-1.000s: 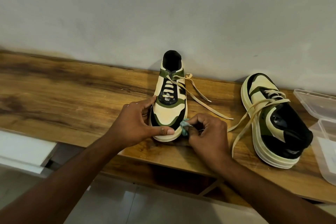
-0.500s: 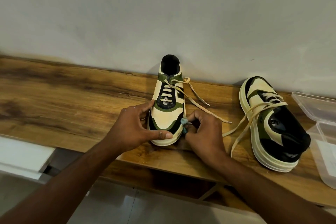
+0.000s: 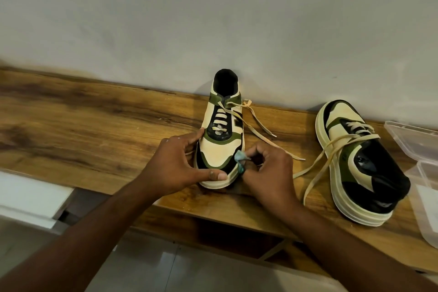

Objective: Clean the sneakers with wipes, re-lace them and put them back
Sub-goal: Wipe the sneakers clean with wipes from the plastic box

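Starting at our left, our left hand (image 3: 176, 163) braces the cream, green and black sneaker (image 3: 221, 135) that stands toe toward us at the front edge of the shelf, thumb laid along the toe sole, fingers curled against its side. Just right of the toe, our right hand (image 3: 267, 170) pinches a small crumpled pale-blue wipe (image 3: 239, 161) against the sole's edge. We judge the cleaning only part done: this shoe's cream laces (image 3: 258, 125) trail loose, and the matching second sneaker (image 3: 360, 161), tipped on its side well apart to the right, is also untied. Farthest right sits an open clear plastic container (image 3: 422, 149). Everything rests on a brown wood-grain shelf (image 3: 94, 130) against a plain grey wall (image 3: 213, 19), pale floor tiles below.
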{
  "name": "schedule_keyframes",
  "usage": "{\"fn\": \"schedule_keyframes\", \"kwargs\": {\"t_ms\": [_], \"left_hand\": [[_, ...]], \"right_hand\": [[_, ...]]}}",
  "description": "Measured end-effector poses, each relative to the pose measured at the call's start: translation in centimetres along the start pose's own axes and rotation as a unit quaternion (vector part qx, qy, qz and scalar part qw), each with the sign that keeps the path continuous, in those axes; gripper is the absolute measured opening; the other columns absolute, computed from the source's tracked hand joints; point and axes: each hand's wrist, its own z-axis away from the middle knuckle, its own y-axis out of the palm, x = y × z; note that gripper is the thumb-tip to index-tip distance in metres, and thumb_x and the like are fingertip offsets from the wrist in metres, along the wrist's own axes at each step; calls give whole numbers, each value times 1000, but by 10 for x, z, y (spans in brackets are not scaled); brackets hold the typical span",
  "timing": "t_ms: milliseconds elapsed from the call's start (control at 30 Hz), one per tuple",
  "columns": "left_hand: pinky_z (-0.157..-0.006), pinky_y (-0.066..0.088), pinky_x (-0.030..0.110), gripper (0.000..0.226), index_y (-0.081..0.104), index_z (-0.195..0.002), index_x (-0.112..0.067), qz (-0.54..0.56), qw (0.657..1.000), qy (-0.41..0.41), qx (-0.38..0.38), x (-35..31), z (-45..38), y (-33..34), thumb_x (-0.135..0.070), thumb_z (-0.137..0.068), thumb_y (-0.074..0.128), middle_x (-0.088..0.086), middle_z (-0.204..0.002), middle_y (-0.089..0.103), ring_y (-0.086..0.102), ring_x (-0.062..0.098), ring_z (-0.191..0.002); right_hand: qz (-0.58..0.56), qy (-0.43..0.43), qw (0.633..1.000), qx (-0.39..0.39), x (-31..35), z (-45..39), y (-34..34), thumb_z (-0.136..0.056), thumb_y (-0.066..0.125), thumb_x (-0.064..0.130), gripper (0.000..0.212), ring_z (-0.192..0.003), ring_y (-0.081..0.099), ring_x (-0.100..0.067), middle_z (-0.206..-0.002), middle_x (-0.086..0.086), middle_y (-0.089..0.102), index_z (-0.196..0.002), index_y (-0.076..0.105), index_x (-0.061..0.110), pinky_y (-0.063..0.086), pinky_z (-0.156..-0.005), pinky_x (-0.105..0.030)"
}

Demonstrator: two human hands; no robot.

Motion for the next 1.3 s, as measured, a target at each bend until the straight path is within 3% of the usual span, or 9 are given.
{"fn": "schedule_keyframes", "kwargs": {"t_ms": [167, 367, 500, 600, 667, 800, 867, 1167, 1300], "left_hand": [[-107, 53, 26, 136, 47, -157, -22, 3, 1000, -4, -8, 0, 2, 0, -74, -40, 94, -16, -146, 59, 58, -9, -127], [-99, 51, 14, 132, 47, -155, -26, -2, 1000, 4, 3, -2, 0, -2, -72, -40, 94, -43, -121, 57, 58, -17, -121], [-104, 51, 19, 135, 47, -155, -28, -15, 1000, -2, 8, -3, -1, -4, -77, -37, 92, -40, -125, 56, 57, -15, -123], [-107, 52, 24, 135, 48, -156, -25, -21, 1000, -3, -1, -5, 0, -5, -74, -38, 94, -24, -142, 59, 58, -12, -125], [-106, 52, 22, 133, 47, -156, -26, -45, 999, 11, -7, -6, 3, -2, -72, -41, 95, -18, -146, 61, 58, -10, -126], [-94, 58, 20, 117, 51, -146, -40, -92, 995, 41, -29, -5, 7, 8, -67, -43, 98, -26, -128, 68, 64, -8, -115], [-92, 60, 23, 116, 54, -145, -38, -93, 994, 29, -41, -3, 5, 8, -63, -41, 99, -25, -126, 68, 65, -7, -113], [-101, 59, 37, 110, 64, -139, -30, 61, 997, -52, -15, 1, -5, -1, -44, -38, 105, -18, -126, 73, 69, 1, -117], [-103, 57, 46, 90, 69, -131, -28, 164, 981, -102, 22, -2, -8, -9, -38, -47, 101, -6, -123, 77, 72, 16, -116]], "right_hand": [[25, -34, 999, -10, 6, 8, 3, -77, 75, -10, 29, -85, 65, -2, -86, 15, 70, -85, 75, 19, 54, -69, -15], [35, -151, 988, 26, 12, 31, 5, -70, 76, -13, 32, -78, 62, -5, -85, 11, 65, -81, 71, 17, 53, -62, -19], [30, -59, 998, 7, 0, 7, 2, -75, 76, -10, 30, -82, 65, -4, -84, 14, 69, -81, 74, 19, 55, -65, -21], [31, -2, 1000, -6, -7, -11, -2, -76, 75, -8, 32, -79, 66, -2, -82, 16, 71, -83, 76, 23, 52, -64, -14], [41, -13, 999, 1, -3, -9, -2, -77, 76, -5, 30, -82, 66, -1, -83, 18, 70, -84, 76, 24, 55, -67, -16], [63, -72, 994, 57, 8, 10, 1, -78, 82, -1, 26, -89, 64, 2, -85, 22, 66, -85, 76, 23, 54, -71, -13], [87, -100, 988, 83, 9, 12, 0, -77, 84, 1, 25, -86, 63, 2, -88, 19, 67, -86, 76, 23, 56, -72, -16], [54, -14, 998, 6, -12, -27, -30, -83, 86, 13, 18, -81, 68, -1, -90, 17, 75, -96, 81, 25, 62, -71, -28], [27, -75, 995, -52, -6, -26, -30, -83, 85, 10, 17, -84, 70, -4, -92, 11, 75, -97, 80, 19, 62, -74, -24]]}}
